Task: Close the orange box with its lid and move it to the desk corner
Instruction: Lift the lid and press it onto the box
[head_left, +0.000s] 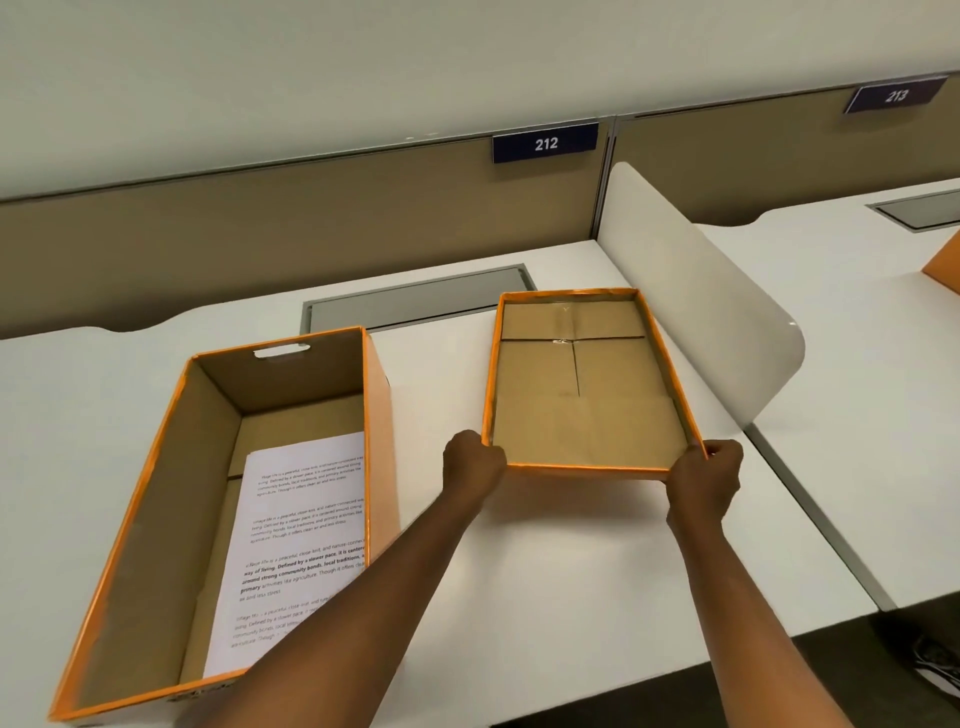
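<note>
The orange box (378, 431) stands open on the left of the white desk, with printed paper sheets (296, 540) lying inside it. To its right the orange lid (576, 410) lies upside down, brown inner side up. My left hand (472, 462) grips the lid's near left corner. My right hand (706, 475) grips its near right corner. My left forearm crosses over the box's near right corner.
A white curved divider panel (691, 296) stands just right of the lid. A grey cable hatch (415, 304) sits behind box and lid. A tan partition (260, 234) with the label 212 closes the desk's back. Another orange object (948, 267) shows on the neighbouring desk.
</note>
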